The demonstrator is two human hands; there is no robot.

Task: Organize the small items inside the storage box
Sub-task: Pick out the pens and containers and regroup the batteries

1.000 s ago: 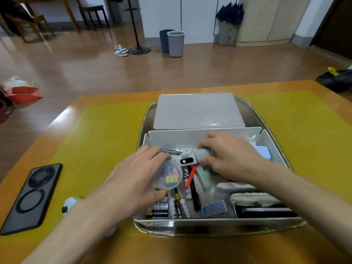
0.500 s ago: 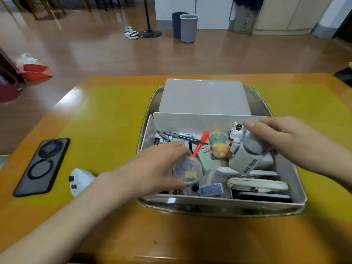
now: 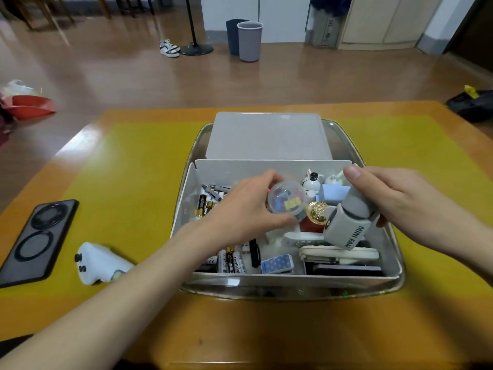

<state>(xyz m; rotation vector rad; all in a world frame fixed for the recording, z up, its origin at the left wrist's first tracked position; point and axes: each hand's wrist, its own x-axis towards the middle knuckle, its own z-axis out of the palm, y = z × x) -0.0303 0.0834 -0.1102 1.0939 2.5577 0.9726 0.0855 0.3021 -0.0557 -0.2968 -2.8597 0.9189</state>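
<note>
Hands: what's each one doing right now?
Left hand: closed on the clear ball.
Right hand: closed on the mini fan.

Floor: glossy brown wood boards [image 3: 112, 76], light reflecting in pale streaks. Far wall: white panels [image 3: 282, 14]; beige cabinet doors [image 3: 384, 20] to the right. Two bins against the wall, grey bin [image 3: 249, 41] in front of dark blue bin [image 3: 232, 36]. Black stand base [image 3: 197, 48] beside white sneakers [image 3: 168, 48]. Chair legs [image 3: 40, 12] far left. Red bag [image 3: 29, 105] on floor, left; black bag [image 3: 472, 105], right.
</note>
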